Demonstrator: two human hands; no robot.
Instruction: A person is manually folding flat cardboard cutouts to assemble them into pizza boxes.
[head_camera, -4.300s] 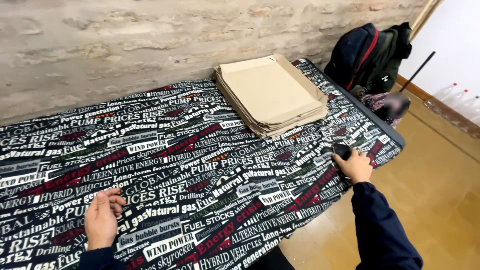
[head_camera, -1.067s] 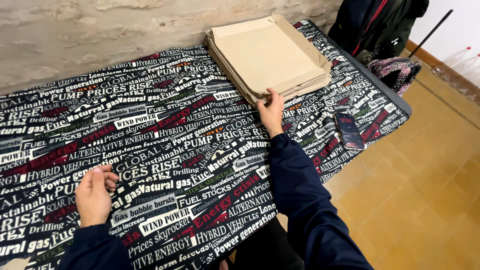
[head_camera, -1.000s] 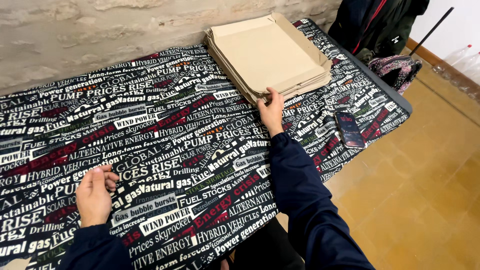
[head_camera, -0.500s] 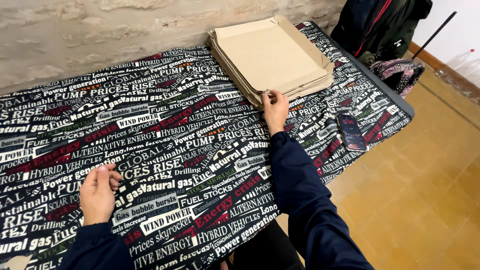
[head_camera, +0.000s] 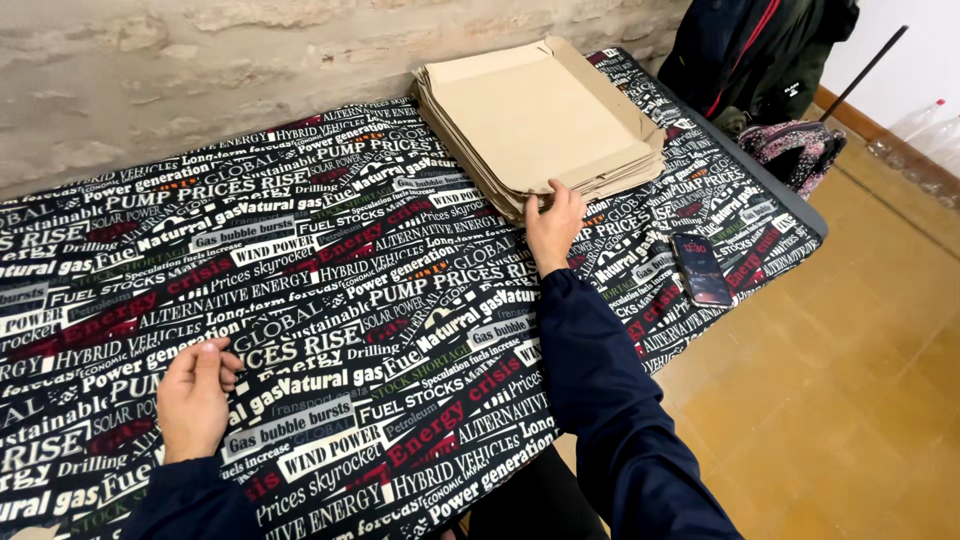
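Because one printed cloth covers the table (head_camera: 770, 185), everything lies flat on it: one stack of flat cardboard sheets (head_camera: 540, 120) at the far edge, too many to count, and one phone (head_camera: 700, 268) face up near the right edge. Right hand (head_camera: 553, 225) pinches the stack's near corner; left hand (head_camera: 192, 398) rests loosely curled, empty, on the cloth

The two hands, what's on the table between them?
Only printed tablecloth lies between the left hand and right hand in the head view.
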